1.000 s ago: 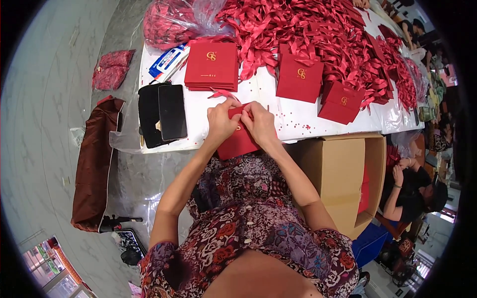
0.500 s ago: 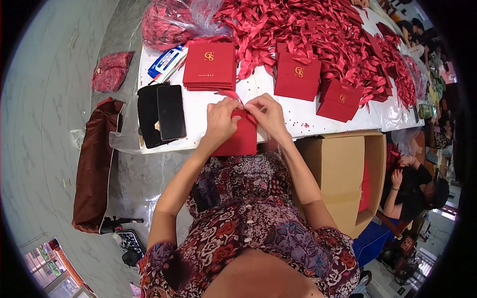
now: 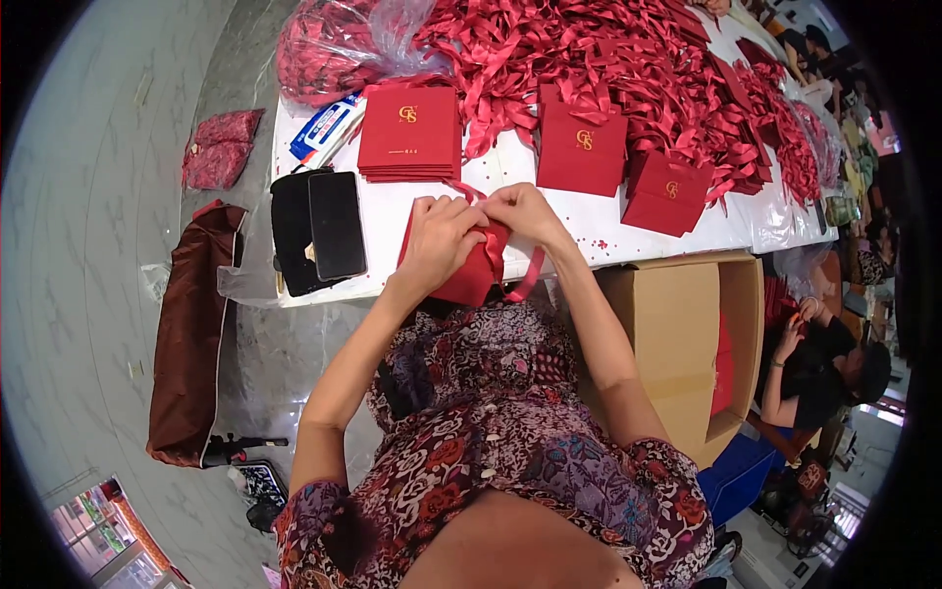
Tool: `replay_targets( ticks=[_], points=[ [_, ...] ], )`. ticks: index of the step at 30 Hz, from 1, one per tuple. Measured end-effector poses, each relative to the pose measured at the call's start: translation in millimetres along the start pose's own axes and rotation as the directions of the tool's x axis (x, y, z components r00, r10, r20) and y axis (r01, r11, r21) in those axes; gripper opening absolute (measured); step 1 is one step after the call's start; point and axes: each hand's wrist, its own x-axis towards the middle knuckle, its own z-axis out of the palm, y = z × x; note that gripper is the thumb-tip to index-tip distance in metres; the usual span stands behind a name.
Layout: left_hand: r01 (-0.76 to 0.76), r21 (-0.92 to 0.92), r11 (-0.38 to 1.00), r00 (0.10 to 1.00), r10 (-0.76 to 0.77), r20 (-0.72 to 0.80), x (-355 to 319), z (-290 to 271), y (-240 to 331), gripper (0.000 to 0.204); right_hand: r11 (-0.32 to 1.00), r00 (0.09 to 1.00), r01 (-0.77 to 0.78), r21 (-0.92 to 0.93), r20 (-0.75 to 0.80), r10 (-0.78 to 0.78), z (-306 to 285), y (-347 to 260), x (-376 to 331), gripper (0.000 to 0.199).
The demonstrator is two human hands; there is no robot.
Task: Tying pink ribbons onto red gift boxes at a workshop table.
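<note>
A red gift bag [image 3: 465,283] lies tilted at the table's near edge, close to my body. My left hand [image 3: 442,240] rests over its upper part with fingers curled and pinching a red ribbon [image 3: 530,279]. From the other side my right hand [image 3: 525,212] pinches the same ribbon between thumb and fingertips, near the bag's top. A loop and loose end of ribbon hang down along the bag's right side. The fingertips of both hands nearly meet, so the exact spot where the ribbon is held is partly hidden.
Beyond my hands sits a stack of red bags [image 3: 409,137]. More red bags [image 3: 582,147] lie right, under a heap of ribbons [image 3: 608,59]. At left are a phone [image 3: 337,226] and a wipes pack [image 3: 329,128]. A cardboard box [image 3: 677,353] stands right; a person [image 3: 824,363] works beyond.
The bag has turned askew under my left hand. A ribbon loop now hangs on its right side. My hands remain close together near its top.
</note>
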Motion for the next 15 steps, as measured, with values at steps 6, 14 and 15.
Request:
replay_targets(
  ticks=[6, 14, 15],
  points=[
    [0.111, -0.094, 0.989, 0.990, -0.118, -0.072, -6.1, 4.0, -6.0, 0.016, 0.961, 0.897, -0.010, -0.276, -0.428, -0.113, 4.9, -30.7, -9.0, 0.031],
    [0.325, -0.097, 0.941, 0.937, -0.334, -0.105, -4.2, 14.4, -31.7, 0.022, 0.876, 0.986, 0.133, -0.464, -0.029, -0.166, -18.0, -34.4, -57.8, 0.028],
    [0.324, -0.099, 0.941, 0.937, -0.334, -0.103, -3.2, 16.7, -33.1, 0.022, 0.806, 0.981, 0.177, -0.565, 0.036, -0.190, -16.7, -34.4, -62.5, 0.028]
  ],
)
